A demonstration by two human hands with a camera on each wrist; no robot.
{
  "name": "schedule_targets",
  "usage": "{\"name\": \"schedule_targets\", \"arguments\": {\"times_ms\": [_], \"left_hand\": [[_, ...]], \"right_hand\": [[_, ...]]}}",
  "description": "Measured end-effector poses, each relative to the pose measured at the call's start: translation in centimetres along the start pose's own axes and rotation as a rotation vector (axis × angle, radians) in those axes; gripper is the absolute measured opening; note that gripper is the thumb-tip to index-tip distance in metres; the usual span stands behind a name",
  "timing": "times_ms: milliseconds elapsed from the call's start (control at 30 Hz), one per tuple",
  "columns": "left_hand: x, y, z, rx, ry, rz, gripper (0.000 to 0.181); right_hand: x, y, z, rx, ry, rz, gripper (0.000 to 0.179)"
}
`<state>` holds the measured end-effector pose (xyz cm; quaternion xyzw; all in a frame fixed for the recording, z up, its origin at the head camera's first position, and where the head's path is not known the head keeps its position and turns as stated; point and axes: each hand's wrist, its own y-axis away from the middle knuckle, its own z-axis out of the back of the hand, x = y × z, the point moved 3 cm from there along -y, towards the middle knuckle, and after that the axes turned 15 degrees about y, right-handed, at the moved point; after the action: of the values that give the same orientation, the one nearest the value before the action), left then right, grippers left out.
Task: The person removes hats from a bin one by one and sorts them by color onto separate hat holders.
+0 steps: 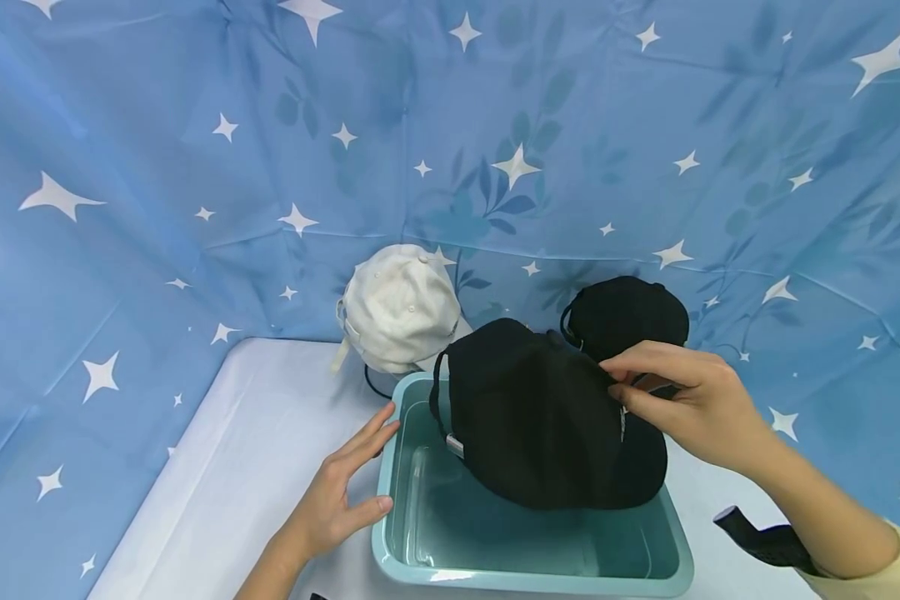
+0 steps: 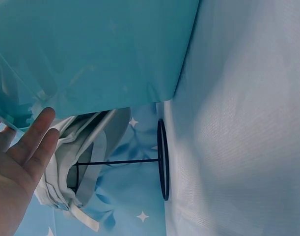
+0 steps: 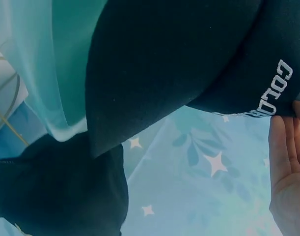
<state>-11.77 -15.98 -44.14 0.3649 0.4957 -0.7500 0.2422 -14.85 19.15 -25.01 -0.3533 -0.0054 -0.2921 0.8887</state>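
My right hand (image 1: pixel 693 400) pinches a black baseball cap (image 1: pixel 540 425) by the front of its crown, near white raised lettering (image 3: pixel 276 88). The cap is over the teal plastic basin (image 1: pixel 532 581), its brim (image 3: pixel 154 69) toward the right and its back strap to the left. At the basin's left side, my left hand (image 1: pixel 337 487) has its fingers spread along the rim. From the left wrist, that hand (image 2: pixel 22 167) shows fairly straight fingers beside the basin wall (image 2: pixel 115 59).
Behind the basin, a white cap (image 1: pixel 401 308) hangs on a black wire stand (image 2: pixel 163 160). A second black cap (image 1: pixel 630 312) is at the back right. The white-covered table (image 1: pixel 255 425) meets a blue star-patterned cloth (image 1: pixel 195 167) behind and at the sides.
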Motion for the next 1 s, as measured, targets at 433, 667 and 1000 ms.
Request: {"name": "schedule_targets", "arguments": {"times_ms": [433,667,1000], "left_hand": [[0.1,-0.1,0.0,-0.004,-0.007,-0.002,0.073],[0.1,0.0,0.0,-0.003,-0.006,-0.003,0.072],[0.1,0.0,0.0,-0.005,-0.006,-0.011,0.073]], "right_hand": [[-0.7,-0.3,2.4,-0.108,0.055,0.014,0.016],[-2.1,0.4,3.8,-0.148,0.154,-0.057,0.018],[-2.7,0.3,5.7,-0.204,0.234,-0.140,0.034]]}}
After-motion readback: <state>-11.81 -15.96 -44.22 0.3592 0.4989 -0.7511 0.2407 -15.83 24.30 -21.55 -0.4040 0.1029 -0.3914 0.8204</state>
